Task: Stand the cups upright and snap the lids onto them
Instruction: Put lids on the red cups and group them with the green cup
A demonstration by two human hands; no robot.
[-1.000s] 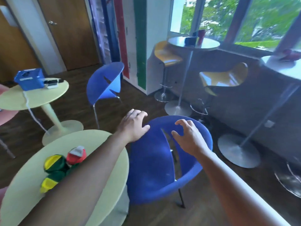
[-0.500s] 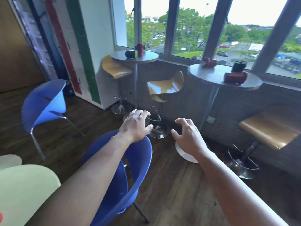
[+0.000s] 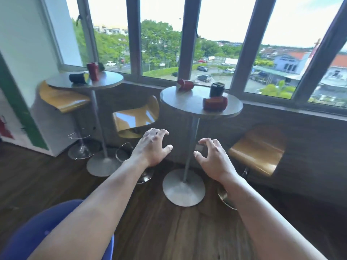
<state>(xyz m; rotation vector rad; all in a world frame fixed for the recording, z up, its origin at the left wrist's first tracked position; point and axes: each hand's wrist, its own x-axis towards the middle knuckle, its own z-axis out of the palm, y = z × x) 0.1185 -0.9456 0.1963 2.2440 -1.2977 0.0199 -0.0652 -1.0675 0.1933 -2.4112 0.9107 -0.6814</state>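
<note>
While both cups (image 3: 215, 103) lie near the table (image 3: 174, 102) edge, each hand (image 3: 150, 149) hangs empty.

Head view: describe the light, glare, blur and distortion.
Head view: bright daylight through the windows, the sky nearly washed out; glare on the nearest stool; window frames bow from the wide lens; cups on the left table are smeared, while both hands look sharp.
</note>
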